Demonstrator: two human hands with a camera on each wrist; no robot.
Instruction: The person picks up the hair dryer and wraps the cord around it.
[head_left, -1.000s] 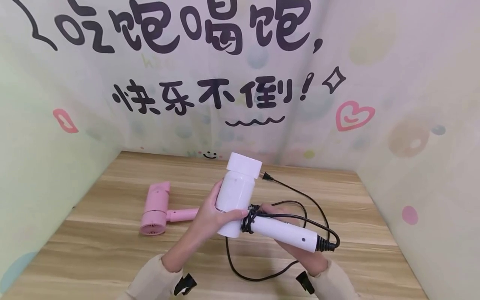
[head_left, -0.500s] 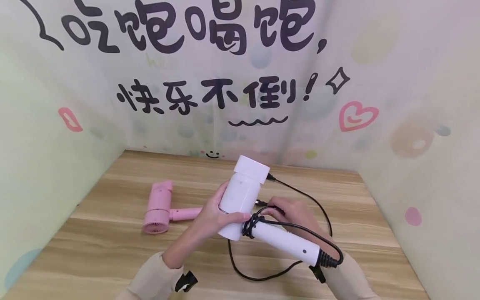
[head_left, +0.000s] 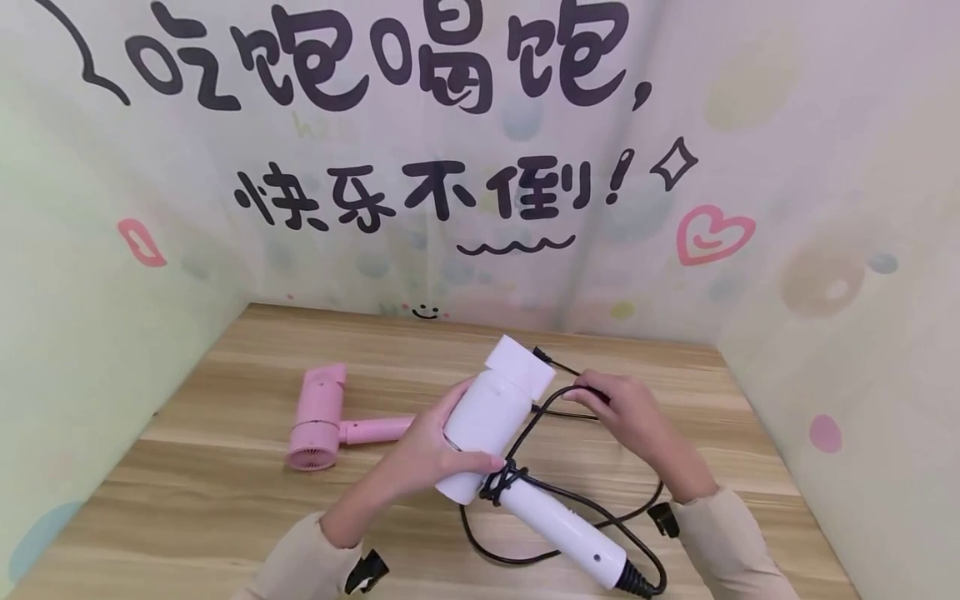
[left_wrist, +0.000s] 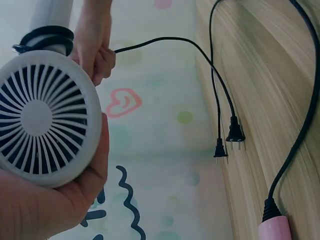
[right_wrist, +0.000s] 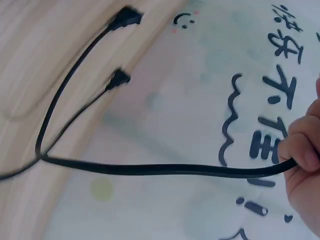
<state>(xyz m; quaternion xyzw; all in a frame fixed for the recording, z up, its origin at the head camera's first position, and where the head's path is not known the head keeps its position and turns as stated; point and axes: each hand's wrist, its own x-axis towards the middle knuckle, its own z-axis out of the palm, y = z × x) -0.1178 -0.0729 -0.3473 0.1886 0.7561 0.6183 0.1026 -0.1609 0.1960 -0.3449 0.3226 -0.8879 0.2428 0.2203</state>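
Note:
A white hair dryer (head_left: 491, 417) is held above the table, tilted, its handle slanting down to the right. My left hand (head_left: 438, 454) grips its barrel, thumb across the front near the handle joint. The left wrist view shows the round intake grille (left_wrist: 37, 117) beside that hand's palm. A black cord (right_wrist: 165, 170) is wound around the top of the handle. My right hand (head_left: 626, 417) pinches a length of it, right of the dryer's head. From those fingers the cord runs to a two-pin plug (left_wrist: 235, 131) hanging free or near the tabletop; I cannot tell which.
On the wooden table (head_left: 225, 517), a pink hair dryer (head_left: 318, 417) lies to the left, its handle partly behind my left arm. A second, thinner-corded plug (left_wrist: 219, 150) is near the table's back. Another cord loops beneath the white dryer. Printed fabric walls (head_left: 480, 275) surround the table.
My right hand has come out from behind the white dryer's handle and moved right and back, drawing cord outward. The dryer has tipped further, its handle end lower. The pink dryer stays put.

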